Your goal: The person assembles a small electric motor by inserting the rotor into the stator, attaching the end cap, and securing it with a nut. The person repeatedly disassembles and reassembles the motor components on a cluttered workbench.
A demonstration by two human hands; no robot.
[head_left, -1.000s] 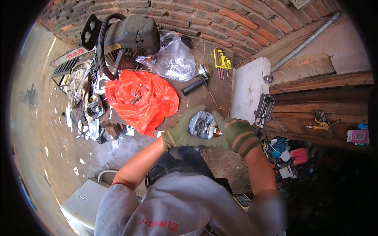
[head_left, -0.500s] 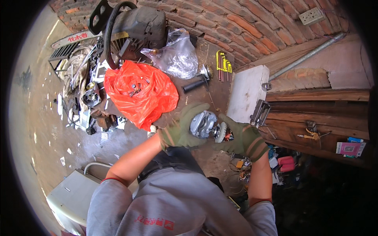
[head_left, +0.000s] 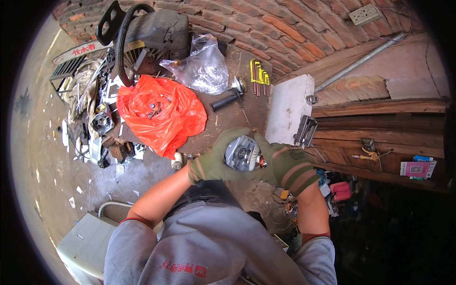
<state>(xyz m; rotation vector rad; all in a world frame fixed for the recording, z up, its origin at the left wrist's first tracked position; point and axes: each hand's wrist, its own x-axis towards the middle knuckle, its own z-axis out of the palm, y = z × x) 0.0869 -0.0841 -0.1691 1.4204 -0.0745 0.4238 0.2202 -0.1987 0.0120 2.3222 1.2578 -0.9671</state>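
Note:
Both my hands wear green work gloves with tan bands. My left hand (head_left: 213, 159) is wrapped round a silver metal gear housing (head_left: 239, 156), its hollow side turned up. Held in my right hand (head_left: 281, 164) is a motor armature (head_left: 261, 162) with copper windings and a white fan. Its fan end meets the housing's edge, and most of the armature is hidden by my right glove. Beyond my hands a metal piece with a black side handle (head_left: 225, 102) lies on the bench. A thin rod lies just beyond my fingers.
A red plastic bag (head_left: 166, 114) bears small metal parts. Behind it are a clear plastic bag (head_left: 206, 71) and a chainsaw (head_left: 159, 38). Yellow-held hex keys (head_left: 258, 78) lie by the brick wall. At right stand a white board (head_left: 289, 114) and wooden beams; scrap parts lie left.
My two hands have drawn together, bringing the armature against the housing. The housing has been turned so its hollow faces up more. The whole view has shifted slightly.

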